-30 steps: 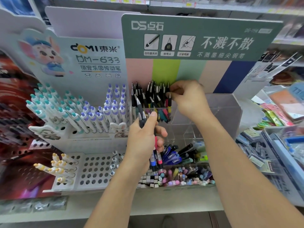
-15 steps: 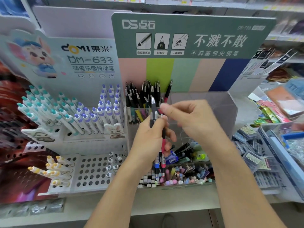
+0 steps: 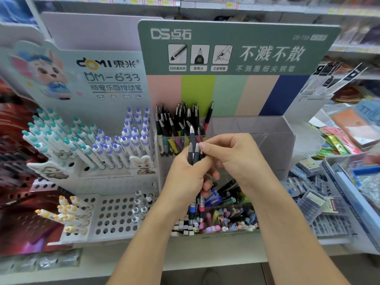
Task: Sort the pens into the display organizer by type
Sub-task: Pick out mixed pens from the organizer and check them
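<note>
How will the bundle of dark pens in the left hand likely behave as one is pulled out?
The pens look stiff and slim, so one should slide out straight. Their smooth barrels may let neighbours slip, since the left hand grips several at once. The right hand pinches near the tips, which probably steadies the pull.

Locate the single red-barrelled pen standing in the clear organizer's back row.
In the head view, the red-barrelled pen leans at the right end of the black pens, in front of the green stripe, just above the right hand.
</note>
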